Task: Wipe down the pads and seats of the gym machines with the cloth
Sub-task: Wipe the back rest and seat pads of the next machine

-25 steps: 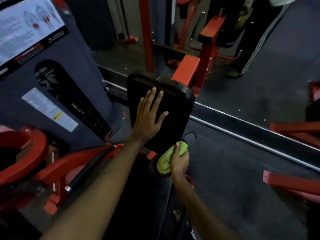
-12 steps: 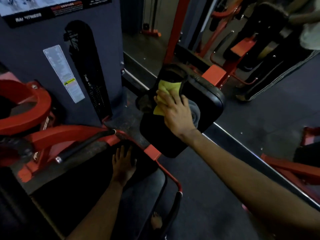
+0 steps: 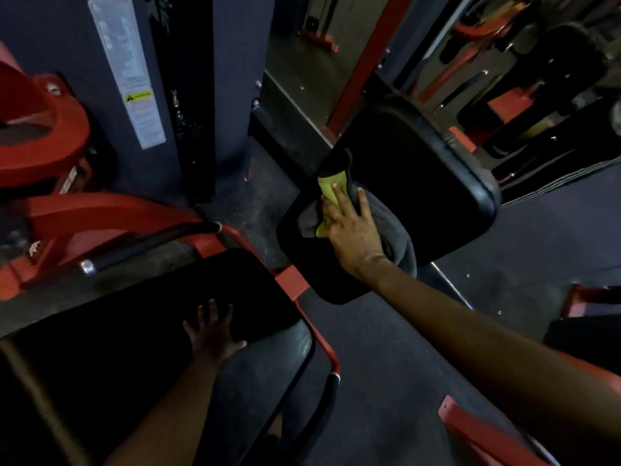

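A black back pad (image 3: 420,196) tilts up at centre right on a red frame. My right hand (image 3: 353,230) presses a yellow-green and grey cloth (image 3: 331,190) flat against the pad's lower left part, fingers straight on top of it. Lower left lies the black seat pad (image 3: 134,324) of the same machine. My left hand (image 3: 215,334) rests flat on the seat's near edge with fingers spread and nothing in it.
A dark weight-stack housing (image 3: 208,95) with a warning label (image 3: 131,75) stands behind the seat. Red frame arms (image 3: 100,210) and a black handle (image 3: 151,243) lie left. More red machines stand at the back right, and a red bar (image 3: 477,428) crosses the dark floor at lower right.
My right hand carried the cloth up from the pad's bottom edge and now wipes lower down its face. My left hand left the back pad and came to rest on the seat.
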{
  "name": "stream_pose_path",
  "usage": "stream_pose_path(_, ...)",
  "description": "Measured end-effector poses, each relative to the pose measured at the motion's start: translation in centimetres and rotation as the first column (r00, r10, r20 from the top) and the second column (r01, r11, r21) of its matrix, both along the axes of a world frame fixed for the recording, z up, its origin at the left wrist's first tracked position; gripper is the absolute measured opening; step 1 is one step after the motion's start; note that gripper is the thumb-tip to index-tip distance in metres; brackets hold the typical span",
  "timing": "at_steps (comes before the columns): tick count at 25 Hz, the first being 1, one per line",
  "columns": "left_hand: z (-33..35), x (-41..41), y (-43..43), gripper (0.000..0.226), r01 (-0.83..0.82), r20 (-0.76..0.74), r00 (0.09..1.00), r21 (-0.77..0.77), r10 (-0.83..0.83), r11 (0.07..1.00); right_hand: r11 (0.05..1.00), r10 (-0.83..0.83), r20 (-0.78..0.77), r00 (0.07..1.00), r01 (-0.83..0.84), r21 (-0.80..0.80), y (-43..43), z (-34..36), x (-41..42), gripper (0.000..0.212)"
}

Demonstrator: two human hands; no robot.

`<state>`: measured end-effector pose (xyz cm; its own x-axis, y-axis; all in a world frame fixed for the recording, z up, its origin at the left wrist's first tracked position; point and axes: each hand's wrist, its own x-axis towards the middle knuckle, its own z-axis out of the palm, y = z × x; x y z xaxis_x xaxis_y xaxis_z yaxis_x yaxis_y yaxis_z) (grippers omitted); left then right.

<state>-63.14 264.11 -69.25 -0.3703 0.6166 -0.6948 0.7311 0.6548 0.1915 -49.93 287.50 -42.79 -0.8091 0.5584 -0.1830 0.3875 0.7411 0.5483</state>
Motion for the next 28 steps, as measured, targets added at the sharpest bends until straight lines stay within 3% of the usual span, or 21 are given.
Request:
stream_pose_path(2,-0.1,-0.1,-0.1,0.107,0.002,0.005,1.0,-0.017,-0.002,1.0,1.0,-0.009,-0.06,0.998,0.008,-0.017,0.3,0.3,0.1,0.056)
stream_pose_path(7,0.0,-0.1,0.4,0.102,-0.017,0.018,1.0,-0.049,0.018,0.999,0.989,0.011,-0.265,0.964,0.029,0.144,2.8,2.1,-1.3,0.063)
stream_pose_path(9,0.4,-0.3,1.1,0.096,-0.037,0.027,0.999,-0.076,0.039,0.996,0.996,0.007,-0.168,0.986,0.008,0.091,1.9,1.0,-1.8,0.06)
stream_pose_path(12,0.5,-0.4,1.8,0.096,-0.018,0.018,1.0,-0.113,0.02,0.993,0.998,0.066,0.112,0.992,-0.066,-0.004,-0.2,-1.3,-0.5,0.056)
stream_pose_path(16,0.1,0.8,1.5,0.107,-0.031,-0.024,0.999,-0.097,0.029,0.995,0.996,0.087,0.087,0.992,-0.086,-0.019,0.4,-1.3,-0.7,0.058)
stream_pose_path(19,0.3,1.3,2.3,0.093,-0.086,-0.053,0.995,-0.023,0.084,0.996,0.997,0.075,0.135,0.988,-0.074,-0.012,-0.1,-3.1,-2.5,0.056)
stream_pose_path(22,1.5,1.0,5.5,0.079,-0.236,0.111,0.971,0.273,0.213,0.933,0.997,0.074,0.173,0.982,-0.069,-0.03,-0.3,-3.2,-2.9,0.055)
stream_pose_path(24,3.2,1.6,8.7,0.078,-0.29,0.235,0.953,0.509,0.193,0.81,1.0,0.019,0.055,0.998,-0.019,0.003,0.6,-0.9,-1.5,0.056)
stream_pose_path(26,5.7,3.1,12.2,0.081,-0.376,0.4,0.905,0.59,0.146,0.715,0.998,0.007,-0.073,0.997,-0.003,0.06,1.7,1.8,0.7,0.059)
stream_pose_path(28,8.0,5.0,15.0,0.088,-0.477,0.574,0.814,0.571,0.091,0.668,0.995,0.022,-0.116,0.993,-0.011,0.097,2.2,3.5,1.6,0.061)
